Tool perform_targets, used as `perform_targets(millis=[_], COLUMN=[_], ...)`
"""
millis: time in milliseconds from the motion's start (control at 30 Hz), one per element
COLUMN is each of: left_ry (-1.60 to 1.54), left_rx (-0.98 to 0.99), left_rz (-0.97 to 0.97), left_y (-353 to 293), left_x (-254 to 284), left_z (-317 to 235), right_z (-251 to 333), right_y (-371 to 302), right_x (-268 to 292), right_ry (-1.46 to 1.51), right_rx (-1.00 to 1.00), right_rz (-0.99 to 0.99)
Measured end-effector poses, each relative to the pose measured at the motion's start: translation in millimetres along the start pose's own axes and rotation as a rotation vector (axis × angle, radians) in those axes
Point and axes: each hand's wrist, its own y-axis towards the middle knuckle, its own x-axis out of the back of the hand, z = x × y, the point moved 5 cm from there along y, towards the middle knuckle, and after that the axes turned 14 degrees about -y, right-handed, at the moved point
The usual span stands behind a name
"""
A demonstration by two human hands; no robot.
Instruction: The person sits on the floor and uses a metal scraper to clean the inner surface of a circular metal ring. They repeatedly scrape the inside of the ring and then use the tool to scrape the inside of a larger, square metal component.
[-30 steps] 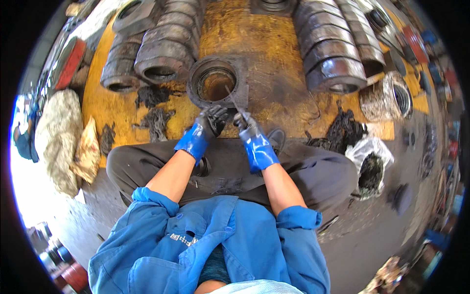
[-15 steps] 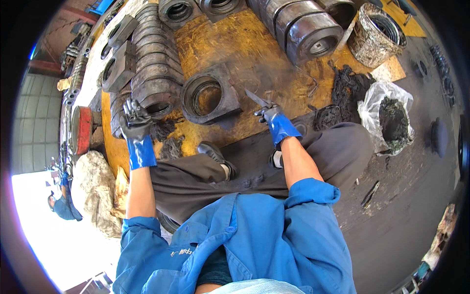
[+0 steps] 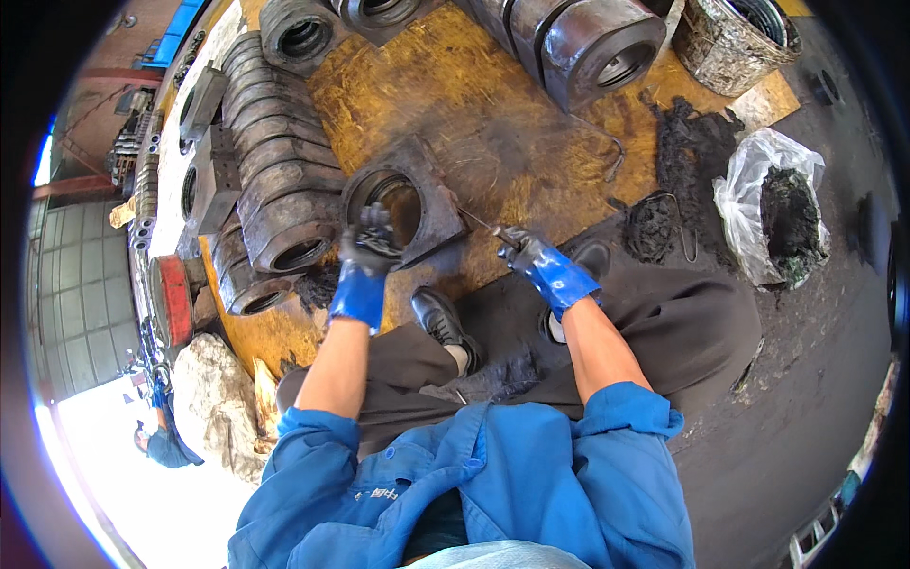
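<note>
Both my hands wear gloves with black, grimy fingers and blue cuffs. My right hand is closed around a knife, its thin blade pointing up and left toward the near metal block. That block is dark and greasy, with a large round bore, and lies on the yellow-brown board. Right at the near left side of the bore is my left hand, fingers apart and holding nothing. Whether it touches the block I cannot tell.
Left of the block runs a row of similar ringed blocks; more blocks lie at the far right. A grimy bucket, dark rags and a clear plastic bag of black material are on the right. A red part stands left.
My left hand has moved right, from the row of blocks to the bored block. The knife in my right hand has turned, so its blade now looks narrower. The view has shifted slightly.
</note>
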Motion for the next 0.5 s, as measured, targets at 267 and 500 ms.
perform_targets(millis=[267, 500], left_ry=[0.156, 0.254], left_rx=[0.073, -0.052], left_rz=[-0.346, -0.426], left_y=[76.4, 85.8], left_x=[37.3, 52.2], left_z=[82.5, 76.6], right_z=[-45.3, 37.5], right_y=[46.9, 13.2], right_x=[-19.5, 1.3], right_ry=[0.025, 0.134], right_rx=[0.072, -0.465], right_rz=[-0.014, 0.054])
